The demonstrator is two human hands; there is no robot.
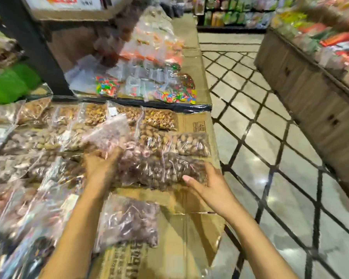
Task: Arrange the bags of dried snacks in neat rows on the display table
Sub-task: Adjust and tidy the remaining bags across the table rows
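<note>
1. Display table [191, 198] topped w/ flattened cardboard, running from bottom centre up the left side, tiled floor [270, 158] to its right
2. Left hand [101, 162] at centre of the table, fingers curled round the lower edge of a clear pinkish bag [109, 133], bag tilted up off the pile; grip looks closed on it (motion blur, so finger detail unclear)
3. Right hand [208, 182] open, fingers spread, thumb pressed against the right end of a bag of dark brown nuts [165, 170] lying flat near the table's right edge; touching, not wrapped round it
4. Bag of darker dried pieces [129, 220] lying alone on bare cardboard, nearer the camera, between the two forearms
5. Beyond the hands: bag of pale shelled nuts [191, 143] next to the right edge, and further back a bag of golden-brown snacks [159, 119]
6. Left side of the table: many more clear bags of nuts, overlapping, blurred
7. Far end: bags of multicoloured candy [107, 85] on a separate section past a dark strip
8. Across the aisle, top right: another stand [310, 81] heaped w/ colourful packets
</note>
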